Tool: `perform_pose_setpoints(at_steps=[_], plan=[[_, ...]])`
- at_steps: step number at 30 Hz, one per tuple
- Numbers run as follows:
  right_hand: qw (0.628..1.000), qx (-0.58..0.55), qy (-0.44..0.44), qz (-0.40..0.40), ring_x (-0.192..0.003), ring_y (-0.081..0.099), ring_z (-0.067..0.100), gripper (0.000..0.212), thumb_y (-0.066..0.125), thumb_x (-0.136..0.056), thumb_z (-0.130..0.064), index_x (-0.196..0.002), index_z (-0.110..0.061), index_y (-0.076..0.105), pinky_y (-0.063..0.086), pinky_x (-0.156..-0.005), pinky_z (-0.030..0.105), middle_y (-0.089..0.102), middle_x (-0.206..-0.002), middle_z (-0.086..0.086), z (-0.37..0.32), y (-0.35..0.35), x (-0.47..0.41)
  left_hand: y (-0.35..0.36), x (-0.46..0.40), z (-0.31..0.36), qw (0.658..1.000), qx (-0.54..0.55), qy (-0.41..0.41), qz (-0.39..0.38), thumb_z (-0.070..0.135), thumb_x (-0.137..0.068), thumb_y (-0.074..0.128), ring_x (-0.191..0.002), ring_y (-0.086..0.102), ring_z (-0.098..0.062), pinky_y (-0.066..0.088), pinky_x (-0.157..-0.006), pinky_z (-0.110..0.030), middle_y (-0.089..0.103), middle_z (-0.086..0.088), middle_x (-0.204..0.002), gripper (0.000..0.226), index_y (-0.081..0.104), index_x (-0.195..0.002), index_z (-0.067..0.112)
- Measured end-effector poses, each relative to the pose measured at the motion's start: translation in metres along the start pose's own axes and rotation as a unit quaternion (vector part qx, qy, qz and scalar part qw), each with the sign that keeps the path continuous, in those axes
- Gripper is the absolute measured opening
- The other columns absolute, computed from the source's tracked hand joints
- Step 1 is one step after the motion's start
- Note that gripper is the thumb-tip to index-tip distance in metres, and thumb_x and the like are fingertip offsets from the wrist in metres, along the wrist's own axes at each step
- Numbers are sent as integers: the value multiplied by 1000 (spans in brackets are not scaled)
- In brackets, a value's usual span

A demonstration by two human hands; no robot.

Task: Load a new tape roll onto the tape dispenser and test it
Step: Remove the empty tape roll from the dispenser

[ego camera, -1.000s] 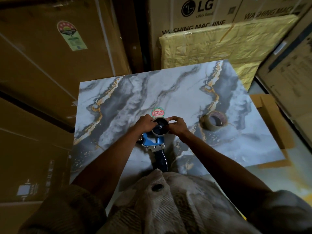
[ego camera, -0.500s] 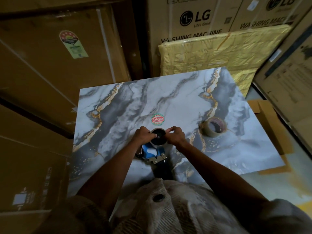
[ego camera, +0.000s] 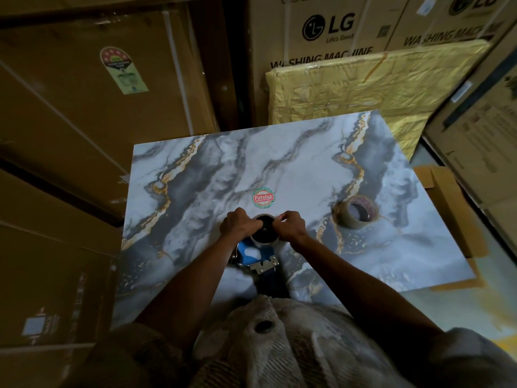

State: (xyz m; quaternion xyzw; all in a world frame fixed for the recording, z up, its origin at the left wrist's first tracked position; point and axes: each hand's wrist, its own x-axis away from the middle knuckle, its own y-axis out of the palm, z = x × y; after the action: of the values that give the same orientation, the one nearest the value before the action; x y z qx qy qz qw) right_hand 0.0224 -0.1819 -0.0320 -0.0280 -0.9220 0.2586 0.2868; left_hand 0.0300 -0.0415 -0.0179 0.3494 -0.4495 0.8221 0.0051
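A: Looking at the dispenser (ego camera: 256,254) now — lying on the marbled table (ego camera: 195,175), blue frame up, handle pointing back toward the body.

B: And the grip? Left hand (ego camera: 240,226) curling closed against the left side of the hub (ego camera: 264,233); right hand (ego camera: 288,226) pinching together at its upper right edge. Seeming to be working an almost spent core there, though too dim to say for sure.

A: Spotting the new roll (ego camera: 356,211) well apart to the right, resting slightly tilted on the table, untouched.

B: Judging it light and stiff, with a hard cardboard core; outer face probably smooth and slippery, loose end sticky.

A: Taking hold best by the rim, then, fingers through the hole, thumb outside.

B: Minding the toothed blade (ego camera: 264,266) near the handle while threading. Dispenser likely to slide on that glossy top, so pinning the frame with one hand.
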Motion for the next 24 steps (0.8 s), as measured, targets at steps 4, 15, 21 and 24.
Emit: perform_pose_setpoints(at_steps=[4, 15, 21, 24], plan=[[1000, 9, 2, 1, -96, 69, 35, 18, 66, -84, -11, -88, 5, 72, 54, -86, 38, 73, -92, 25, -4, -2, 4, -1, 0, 1, 1000, 3, -2, 3, 42, -63, 71, -113, 61, -37, 52, -83, -35, 62, -17, -126, 66, 61, -120, 10], [997, 70, -21, -38, -73, 58, 22, 12, 68, -79, -14, -70, -6, 66, 43, -64, 29, 59, -69, 13, -10, -2, 2, -1, 2, 3, 1000, -1, -2, 28, 41, -63, 71, -111, 62, -36, 54, -84, -35, 63, -16, -123, 64, 61, -119, 10], [995, 95, -20, -37, -64, 51, 18, 35, 68, -75, -12, -49, -12, 46, 33, -51, 26, 41, -49, 3, -11, -3, 3, -1, 3, 3, 999, -7, 6, 37, 41, -66, 73, -112, 61, -36, 53, -84, -36, 63, -17, -124, 63, 61, -119, 9], [994, 102, -25, -37, -66, 51, 19, 35, 69, -75, -11, -50, -12, 45, 31, -49, 26, 41, -50, 2, -11, -4, 3, -2, 3, 4, 999, -17, 17, 39, 39, -68, 74, -113, 61, -36, 52, -84, -36, 63, -17, -124, 60, 62, -117, 9]])
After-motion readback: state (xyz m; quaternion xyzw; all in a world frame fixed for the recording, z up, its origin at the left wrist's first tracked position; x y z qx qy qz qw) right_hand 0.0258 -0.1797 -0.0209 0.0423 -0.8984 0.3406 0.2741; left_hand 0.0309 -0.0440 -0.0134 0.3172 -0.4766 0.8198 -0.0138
